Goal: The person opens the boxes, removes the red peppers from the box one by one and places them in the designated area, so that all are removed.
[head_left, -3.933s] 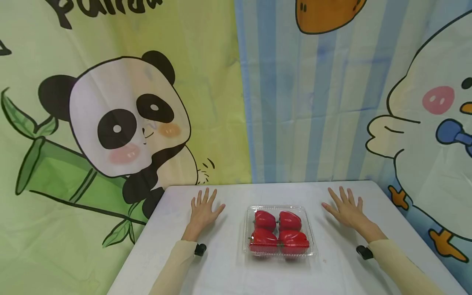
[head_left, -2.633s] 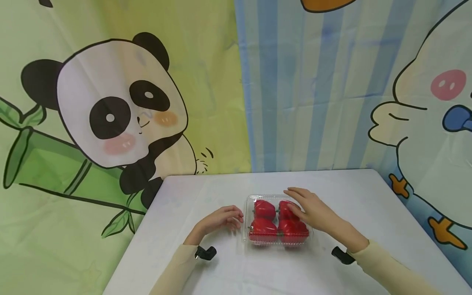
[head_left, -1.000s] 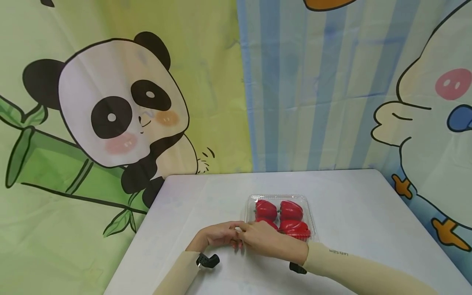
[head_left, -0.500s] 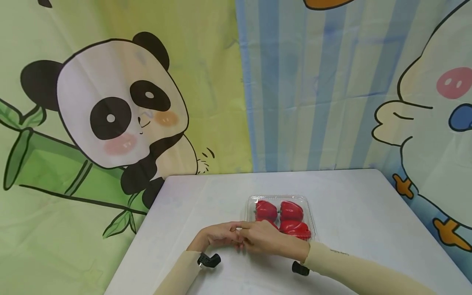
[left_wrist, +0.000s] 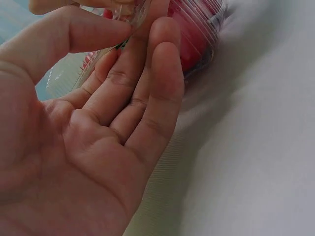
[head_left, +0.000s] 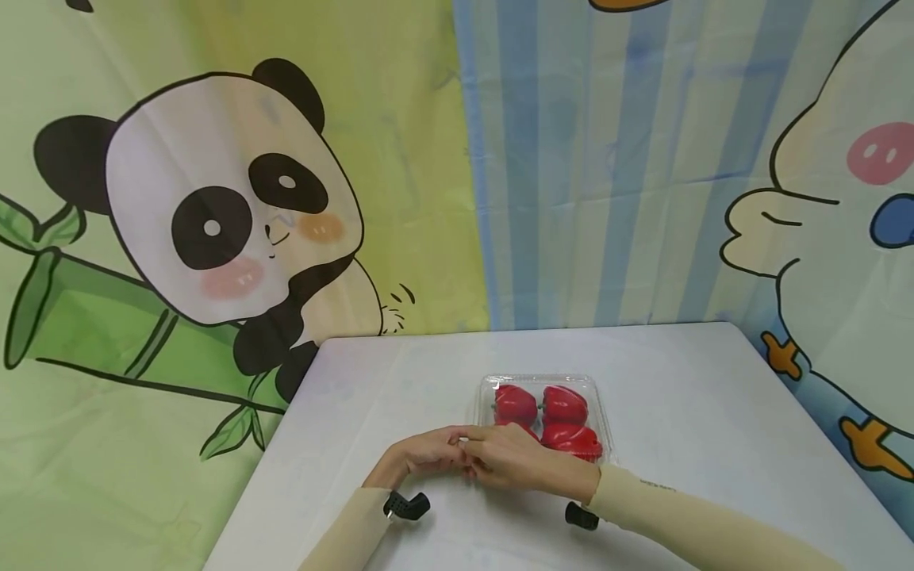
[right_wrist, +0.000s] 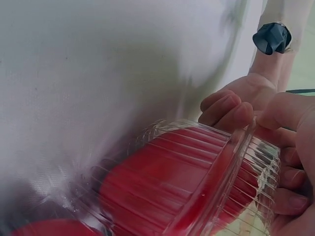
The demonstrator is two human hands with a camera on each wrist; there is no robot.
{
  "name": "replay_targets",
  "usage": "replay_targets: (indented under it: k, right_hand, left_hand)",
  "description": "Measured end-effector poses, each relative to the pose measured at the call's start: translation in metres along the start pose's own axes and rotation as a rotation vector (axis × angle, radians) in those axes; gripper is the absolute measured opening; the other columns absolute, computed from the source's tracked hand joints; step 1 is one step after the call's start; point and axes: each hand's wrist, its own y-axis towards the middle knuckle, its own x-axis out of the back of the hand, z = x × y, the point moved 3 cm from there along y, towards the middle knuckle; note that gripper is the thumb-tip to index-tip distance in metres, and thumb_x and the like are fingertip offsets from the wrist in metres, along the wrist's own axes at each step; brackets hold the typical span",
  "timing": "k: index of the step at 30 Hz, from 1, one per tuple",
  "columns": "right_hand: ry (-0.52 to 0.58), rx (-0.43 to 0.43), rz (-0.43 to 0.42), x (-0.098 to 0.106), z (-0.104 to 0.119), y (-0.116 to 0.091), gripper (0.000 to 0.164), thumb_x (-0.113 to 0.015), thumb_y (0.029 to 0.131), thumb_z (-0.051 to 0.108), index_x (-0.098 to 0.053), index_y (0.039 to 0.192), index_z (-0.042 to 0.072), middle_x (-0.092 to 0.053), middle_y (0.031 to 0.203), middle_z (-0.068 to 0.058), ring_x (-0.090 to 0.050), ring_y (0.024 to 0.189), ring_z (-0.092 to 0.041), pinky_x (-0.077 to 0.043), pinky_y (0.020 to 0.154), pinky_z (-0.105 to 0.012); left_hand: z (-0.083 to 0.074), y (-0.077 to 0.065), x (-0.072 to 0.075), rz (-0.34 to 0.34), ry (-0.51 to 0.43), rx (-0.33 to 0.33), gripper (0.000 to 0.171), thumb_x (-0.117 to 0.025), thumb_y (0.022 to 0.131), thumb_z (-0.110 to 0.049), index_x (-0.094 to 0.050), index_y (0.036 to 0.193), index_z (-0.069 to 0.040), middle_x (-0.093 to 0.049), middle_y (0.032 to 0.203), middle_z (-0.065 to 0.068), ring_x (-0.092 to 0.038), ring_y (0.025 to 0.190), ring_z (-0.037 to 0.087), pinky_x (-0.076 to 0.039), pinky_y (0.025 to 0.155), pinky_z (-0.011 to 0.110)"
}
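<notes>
A clear plastic clamshell box point(head_left: 602, 406) with several red bell peppers point(head_left: 565, 406) inside sits on the white table. My left hand point(head_left: 427, 450) is at its front left corner; in the left wrist view the left palm point(left_wrist: 83, 147) faces up, thumb and curled fingers at the plastic edge. My right hand point(head_left: 517, 460) reaches across the front of the box to the same corner, covering part of one pepper. In the right wrist view, the right thumb point(right_wrist: 283, 110) pinches the box's ribbed rim point(right_wrist: 238, 147) against the fingers. Both hands' fingertips nearly meet there.
The white table point(head_left: 685, 381) ends at a back edge against a hanging printed cloth point(head_left: 414, 159) with a panda and a chick. Black wrist cameras point(head_left: 405, 505) are strapped below both sleeves.
From lying spread on either side of the box, both hands came in to its front left corner and gripped its edge. Over the last second they barely shift; the box stays in place.
</notes>
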Motion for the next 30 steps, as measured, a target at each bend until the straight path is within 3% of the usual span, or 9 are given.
replay_targets:
  k: [8,13,17,20,26,30]
  right_hand:
    - [-0.012,0.004,-0.018,0.001,0.0,0.002,0.014,-0.079,0.086,0.031,-0.069,0.085,0.022,-0.061,0.09,0.009,-0.044,0.065,0.0,-0.032,0.051,-0.009]
    - [-0.132,0.022,-0.024,0.001,0.007,0.001,0.022,-0.078,0.087,0.038,-0.075,0.1,0.021,-0.07,0.109,0.004,-0.065,0.083,-0.005,-0.05,0.059,-0.014]
    - [-0.251,0.054,-0.043,0.005,0.014,-0.003,0.032,-0.078,0.087,0.041,-0.075,0.112,0.02,-0.069,0.109,0.002,-0.069,0.088,-0.01,-0.056,0.064,-0.018]
    - [-0.304,0.059,-0.043,0.006,0.017,-0.006,0.035,-0.078,0.087,0.04,-0.074,0.115,0.021,-0.067,0.107,0.002,-0.067,0.086,-0.01,-0.056,0.065,-0.018]
    - [-0.351,0.061,-0.081,0.01,0.02,-0.013,0.032,-0.082,0.084,0.037,-0.075,0.11,0.021,-0.067,0.1,0.003,-0.061,0.084,-0.009,-0.053,0.065,-0.016]
    - [-0.373,0.062,-0.11,0.015,0.02,-0.017,0.03,-0.084,0.081,0.036,-0.076,0.106,0.022,-0.063,0.09,0.005,-0.055,0.078,-0.008,-0.051,0.063,-0.014]
  left_hand:
    - [0.001,0.0,0.0,-0.004,-0.014,-0.021,0.045,-0.049,0.09,0.002,-0.047,0.134,-0.003,-0.067,0.109,-0.005,-0.061,0.096,0.008,-0.054,0.086,0.025]
    - [0.002,-0.003,0.001,-0.009,-0.033,0.009,0.046,-0.052,0.094,-0.004,-0.045,0.139,-0.003,-0.068,0.111,-0.003,-0.064,0.099,0.011,-0.055,0.088,0.026]
    - [0.003,-0.008,-0.001,-0.039,-0.024,0.027,0.051,-0.055,0.096,-0.01,-0.041,0.144,-0.001,-0.071,0.113,-0.002,-0.066,0.105,0.013,-0.055,0.091,0.027]
    - [0.004,-0.011,-0.002,-0.081,-0.01,0.025,0.047,-0.057,0.098,-0.012,-0.043,0.142,-0.003,-0.072,0.111,-0.001,-0.067,0.106,0.014,-0.055,0.091,0.028]
    - [0.004,-0.016,-0.006,-0.219,0.018,0.002,0.018,-0.06,0.1,-0.012,-0.049,0.114,-0.012,-0.074,0.106,0.002,-0.069,0.099,0.015,-0.057,0.086,0.03]
    - [0.002,-0.018,-0.012,-0.294,0.077,-0.039,0.022,-0.06,0.1,-0.01,-0.043,0.114,-0.01,-0.073,0.104,0.002,-0.069,0.091,0.016,-0.059,0.083,0.033]
